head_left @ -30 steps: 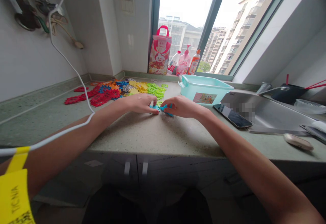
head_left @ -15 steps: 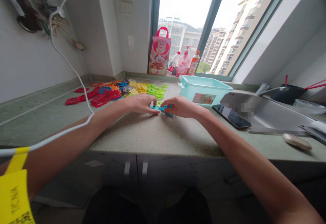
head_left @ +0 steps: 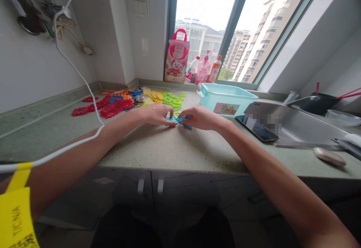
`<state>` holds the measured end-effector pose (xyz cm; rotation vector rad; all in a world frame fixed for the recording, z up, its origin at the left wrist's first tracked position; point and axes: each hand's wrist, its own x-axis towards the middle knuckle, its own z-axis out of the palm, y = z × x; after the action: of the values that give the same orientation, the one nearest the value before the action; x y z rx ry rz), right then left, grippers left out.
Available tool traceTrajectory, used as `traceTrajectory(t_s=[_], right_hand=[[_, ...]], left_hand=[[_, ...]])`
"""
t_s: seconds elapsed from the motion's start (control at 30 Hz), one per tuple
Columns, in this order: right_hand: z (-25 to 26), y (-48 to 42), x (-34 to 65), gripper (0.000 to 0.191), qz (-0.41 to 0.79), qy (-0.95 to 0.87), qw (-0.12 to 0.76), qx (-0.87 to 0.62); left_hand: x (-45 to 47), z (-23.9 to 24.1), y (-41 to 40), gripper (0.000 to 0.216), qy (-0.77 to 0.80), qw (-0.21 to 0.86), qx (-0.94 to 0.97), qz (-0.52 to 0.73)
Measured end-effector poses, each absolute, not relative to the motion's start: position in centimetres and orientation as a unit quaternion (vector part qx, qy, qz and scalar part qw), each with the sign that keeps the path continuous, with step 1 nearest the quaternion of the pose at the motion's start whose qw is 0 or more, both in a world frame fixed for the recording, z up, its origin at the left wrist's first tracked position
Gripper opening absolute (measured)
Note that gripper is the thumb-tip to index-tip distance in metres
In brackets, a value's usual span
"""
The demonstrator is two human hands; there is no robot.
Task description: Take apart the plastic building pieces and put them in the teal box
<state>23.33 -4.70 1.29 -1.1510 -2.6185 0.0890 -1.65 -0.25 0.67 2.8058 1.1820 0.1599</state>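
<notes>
The left hand (head_left: 159,114) pinches a bright-blue toothed plastic building piece (head_left: 171,119) between thumb and fingers, and the right hand (head_left: 200,118) has its fingers closed around more blue toothed plastic (head_left: 185,122). Both sit low over the middle of the table (head_left: 169,150), fingertips near each other, just in front of the lime-green pieces (head_left: 172,99) at the edge of a sorted-looking spread that runs through yellow (head_left: 155,95) and blue to red (head_left: 117,108) on the left.

The step in hand looks like bringing the two blue parts edge to edge; whether they are interlocked, or are one piece gripped at both ends, cannot be told. In my judgement, the next move calls for a steady left pinch and small fingertip adjustments from the right, with the teeth lined up before any pressure.

The fingers cover much of the blue plastic, so its full outline and the number of pieces are hard to make out. The left forearm hides table behind it, and a white cable (head_left: 61,152) crosses over that forearm. The turquoise tub (head_left: 207,99) stands beyond the right hand, its inside mostly concealed by the near wall. A pixelated patch covers part of the sink (head_left: 301,131).
</notes>
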Motion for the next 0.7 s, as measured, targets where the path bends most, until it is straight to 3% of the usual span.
traceTrajectory(t_s=[0.7], right_hand=[[1.19,-4.51,23.38,0.030,0.032,-0.905,0.152,-0.395]], left_hand=[[-1.70,0.44,0.03,0.055,0.379,0.042,0.923,0.059]])
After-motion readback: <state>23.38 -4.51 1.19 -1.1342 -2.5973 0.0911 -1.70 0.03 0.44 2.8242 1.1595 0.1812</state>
